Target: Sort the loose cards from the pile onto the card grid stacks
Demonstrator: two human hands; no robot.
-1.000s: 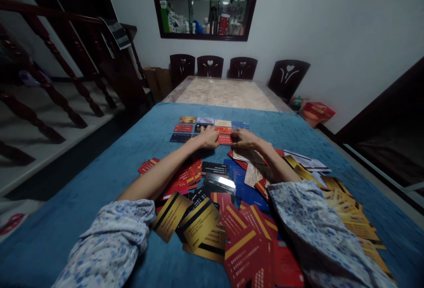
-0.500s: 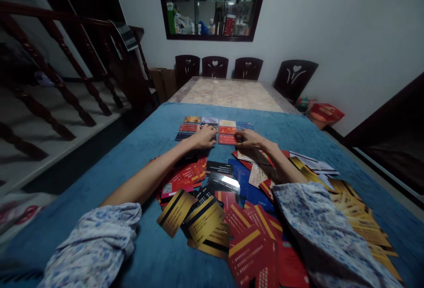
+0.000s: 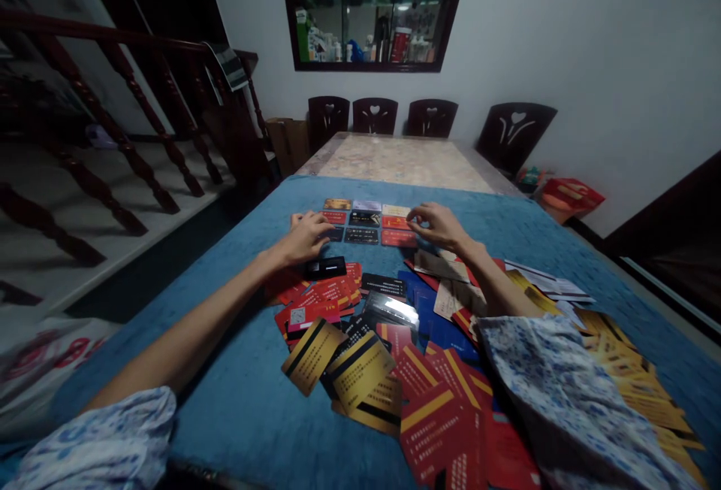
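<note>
Head view: small cards [image 3: 365, 219] lie in three neat rows on a blue cloth [image 3: 225, 392], in front of me. My left hand [image 3: 307, 237] rests at their left edge, fingers spread and loosely bent over the end cards. My right hand [image 3: 440, 225] is at their right edge, fingers curled; I cannot tell whether it grips one. My hands are well apart. Nearer me spread overlapping piles: red cards [image 3: 431, 422], gold cards [image 3: 360, 370] and blue cards [image 3: 444, 331]. Beyond the cloth are a pale tabletop [image 3: 394, 155] and dark chairs [image 3: 329, 116].
</note>
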